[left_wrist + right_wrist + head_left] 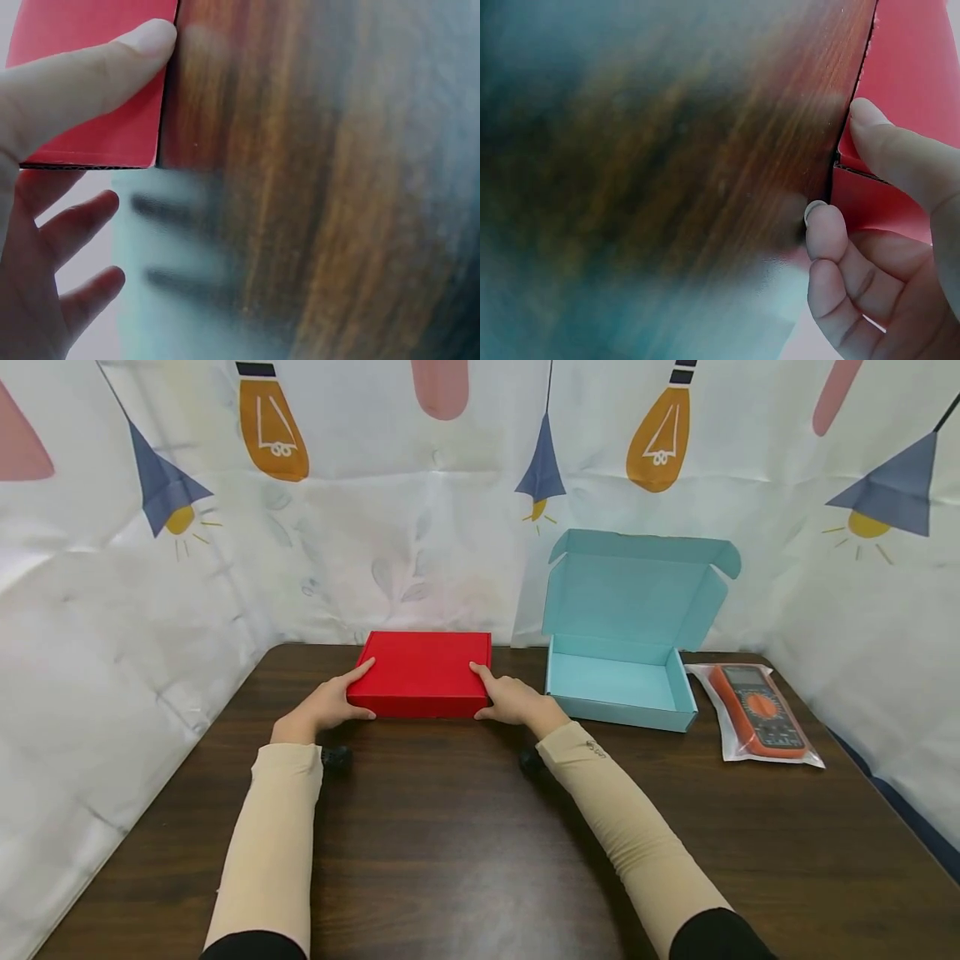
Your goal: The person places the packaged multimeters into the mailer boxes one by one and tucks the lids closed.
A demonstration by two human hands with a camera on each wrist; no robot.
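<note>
A closed red cardboard box lies flat at the back middle of the table. My left hand grips its left end; in the left wrist view the thumb lies across a red face near the corner, while two other fingertips stand apart from the cardboard. At the opposite end my right hand holds the box, one fingertip over the top edge. The right wrist view has the right thumb against the red side and curled fingers low by the tabletop.
Right of the red box stands a light blue box with its lid raised against the backdrop. Farther right lies an orange multimeter in a clear plastic bag. White printed curtain encloses the dark wooden table at the back and sides.
</note>
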